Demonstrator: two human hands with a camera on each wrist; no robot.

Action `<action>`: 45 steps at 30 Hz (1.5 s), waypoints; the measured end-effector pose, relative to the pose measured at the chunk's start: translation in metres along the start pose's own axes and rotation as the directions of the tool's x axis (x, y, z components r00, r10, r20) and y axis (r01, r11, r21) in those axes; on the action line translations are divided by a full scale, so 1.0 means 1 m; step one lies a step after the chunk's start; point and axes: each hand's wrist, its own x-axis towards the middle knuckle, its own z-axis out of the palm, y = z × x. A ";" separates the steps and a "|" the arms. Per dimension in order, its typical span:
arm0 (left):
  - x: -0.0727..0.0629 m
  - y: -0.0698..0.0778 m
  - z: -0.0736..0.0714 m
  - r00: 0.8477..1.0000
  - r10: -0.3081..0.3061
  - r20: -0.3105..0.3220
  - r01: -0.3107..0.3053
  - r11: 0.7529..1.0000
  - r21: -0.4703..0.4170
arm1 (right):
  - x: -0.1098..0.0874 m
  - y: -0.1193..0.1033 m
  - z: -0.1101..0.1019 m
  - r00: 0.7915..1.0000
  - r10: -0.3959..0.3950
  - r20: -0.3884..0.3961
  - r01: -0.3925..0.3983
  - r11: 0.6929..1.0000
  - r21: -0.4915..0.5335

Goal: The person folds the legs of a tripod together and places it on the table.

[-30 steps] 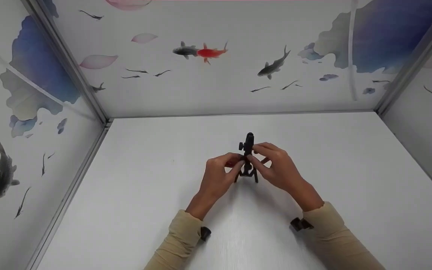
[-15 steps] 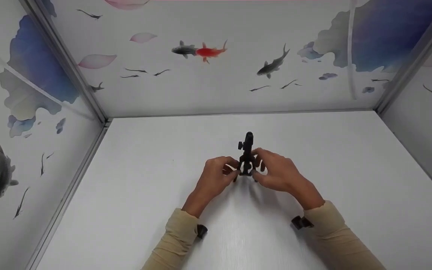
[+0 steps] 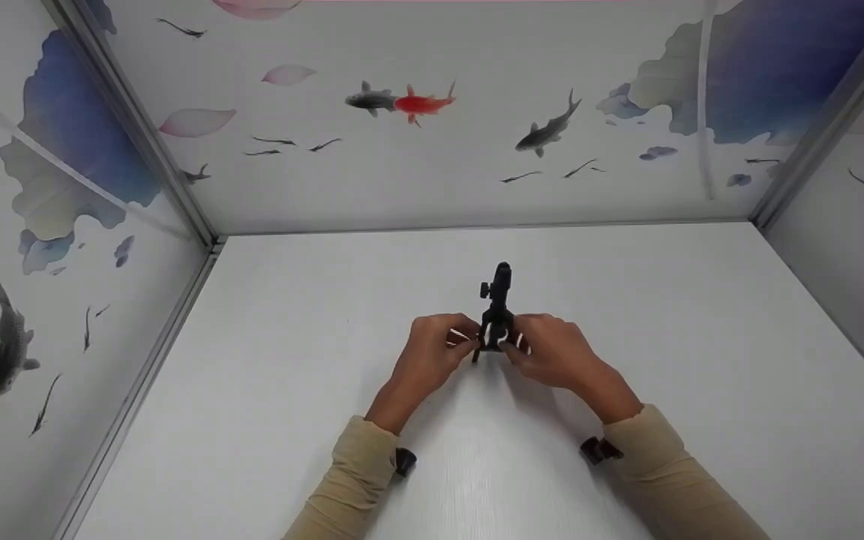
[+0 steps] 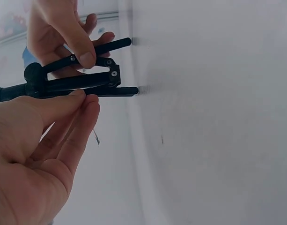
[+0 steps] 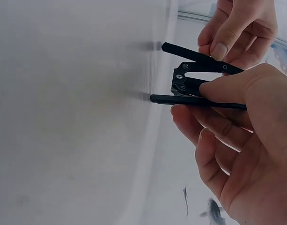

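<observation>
A small black tripod (image 3: 497,319) stands upright on the white table in the head view, its legs slightly spread. A side knob (image 3: 485,289) sticks out near its top. My left hand (image 3: 432,349) pinches one leg (image 4: 117,92) between thumb and fingertips. On the other side, my right hand (image 3: 563,351) pinches another leg (image 5: 178,100), thumb on the inside and fingers beneath in the right wrist view. Short braces (image 5: 180,76) join the legs to the centre column. The leg ends are right at the table surface. The tripod's upper part lies outside both wrist views.
White table (image 3: 289,390) extends around the tripod. Printed panels (image 3: 432,172) with fish and petals enclose the back and sides, framed by metal rails (image 3: 136,127). A small black device (image 3: 404,461) sits at the left cuff and another black device (image 3: 598,450) at the right.
Both hands have slid down from the tripod's middle and upper part to its legs. The right hand has dropped the most. The tripod leans slightly more to the right at its top.
</observation>
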 end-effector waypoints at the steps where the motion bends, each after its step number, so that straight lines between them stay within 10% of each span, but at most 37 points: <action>1: 0.000 0.000 0.001 1.000 -0.001 0.000 0.001 1.000 -0.008 | 0.000 0.000 0.000 1.000 0.000 0.002 0.000 1.000 0.003; 19: 0.002 -0.005 -0.003 0.994 0.082 0.079 -0.082 0.997 0.000 | 0.002 0.000 -0.007 0.996 -0.019 0.091 0.010 0.995 0.104; 45: 0.003 -0.007 -0.004 0.975 0.218 0.037 -0.221 0.969 0.112 | 0.002 0.001 -0.003 0.994 -0.098 0.046 0.092 0.988 0.121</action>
